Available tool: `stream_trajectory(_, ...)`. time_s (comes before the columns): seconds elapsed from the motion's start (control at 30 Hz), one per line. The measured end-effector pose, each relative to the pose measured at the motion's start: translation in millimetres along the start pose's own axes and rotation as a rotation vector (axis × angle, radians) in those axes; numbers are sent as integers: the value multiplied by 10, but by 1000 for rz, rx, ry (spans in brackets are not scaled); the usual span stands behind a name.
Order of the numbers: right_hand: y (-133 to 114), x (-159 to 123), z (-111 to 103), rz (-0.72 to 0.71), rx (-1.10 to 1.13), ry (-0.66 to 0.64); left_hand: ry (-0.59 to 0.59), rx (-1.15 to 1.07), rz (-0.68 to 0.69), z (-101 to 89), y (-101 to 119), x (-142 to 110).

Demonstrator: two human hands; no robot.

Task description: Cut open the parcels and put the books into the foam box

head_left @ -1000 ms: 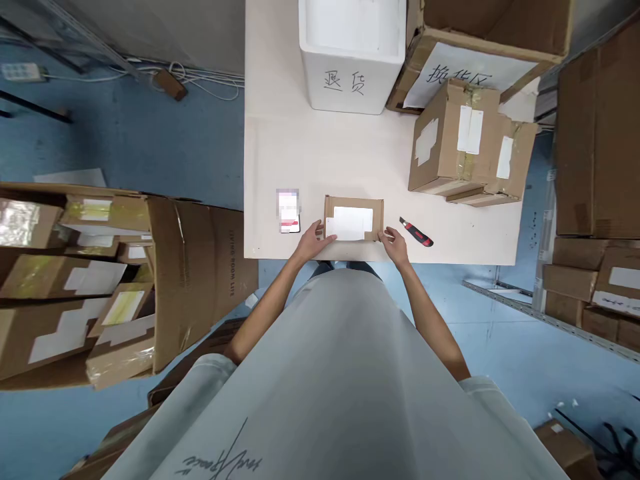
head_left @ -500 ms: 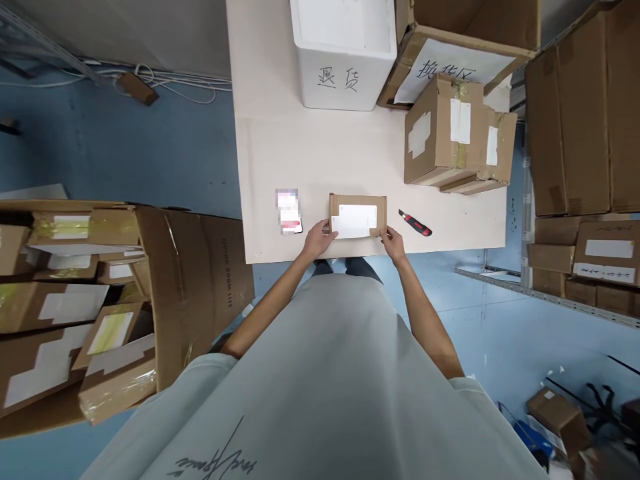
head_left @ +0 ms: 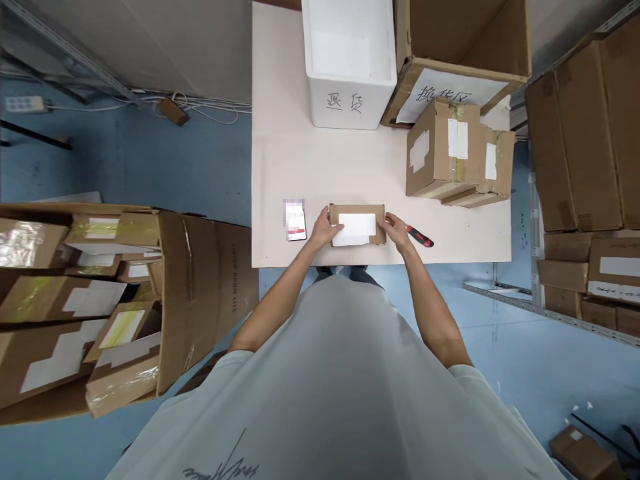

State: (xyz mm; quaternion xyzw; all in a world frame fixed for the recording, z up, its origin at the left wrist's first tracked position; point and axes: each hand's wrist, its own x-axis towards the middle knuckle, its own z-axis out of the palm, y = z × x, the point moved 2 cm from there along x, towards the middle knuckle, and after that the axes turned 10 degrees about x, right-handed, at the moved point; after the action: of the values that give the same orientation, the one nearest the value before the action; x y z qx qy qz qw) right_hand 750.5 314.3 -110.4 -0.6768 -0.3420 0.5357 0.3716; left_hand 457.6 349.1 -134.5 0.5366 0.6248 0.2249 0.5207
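Observation:
A small brown cardboard box point(head_left: 358, 209) with a white label on it is at the table's front edge, between my two hands. My left hand point(head_left: 325, 229) grips its left end, the thumb lying over the label side. At the right end my right hand point(head_left: 397, 231) holds the box, fingers along its side. Just right of that hand lies a red and black utility knife point(head_left: 420, 236), partly behind the hand. A phone point(head_left: 297, 225) with a lit screen rests on the table point(head_left: 280, 160) to the left of my left hand.
At the back stand a white foam box point(head_left: 350, 100) and a large open carton point(head_left: 467, 40), both with handwriting. Taped parcels point(head_left: 445, 147) sit at the right. A big carton point(head_left: 205, 267) full of parcels is on the left; shelving with boxes point(head_left: 613, 267) is on the right.
Both hands have moved further up along the box's ends, and its label side appears tilted differently. The right hand is now nearer the knife. The whole view has shifted slightly.

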Motion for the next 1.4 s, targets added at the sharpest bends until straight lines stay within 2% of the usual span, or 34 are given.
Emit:
stream_trajectory(0.13,-50,-143,-121,-90,22,70,135,-77,-47,-77,125,-206)
stream_trajectory(0.27,55,-371,-221,-181,25,81,225,-36,-62,-80,113,-465)
stream_trajectory(0.4,260,-439,-214,-72,-44,62,181,26,-158,67,10,-517)
stream_trajectory(0.53,342,-327,-259,-27,-64,-9,161,50,-202,112,-14,-428)
stream_trajectory(0.63,301,-206,-302,-46,-67,-9,167,75,-228,73,47,-367)
stream_trajectory(0.77,194,-91,-284,-42,-148,-44,114,101,-270,77,171,-343)
stream_trajectory(0.87,74,-65,-303,-64,-196,-77,125,137,-213,77,267,-365)
stream_trajectory(1.0,-98,-113,-438,-177,-170,-96,180,113,-98,17,317,-434)
stream_trajectory(1.07,-119,-157,-504,-230,-156,-102,201,111,-80,2,274,-475)
stream_trajectory(1.13,-59,-198,-536,-235,-169,-114,184,118,-121,33,179,-519)
stream_trajectory(1.27,258,-279,-522,-35,-300,-156,63,142,-283,218,-82,-632)
stream_trajectory(1.33,417,-337,-512,47,-344,-172,34,146,-314,316,-185,-700)
stream_trajectory(1.4,525,-400,-510,68,-340,-171,39,141,-324,386,-257,-760)
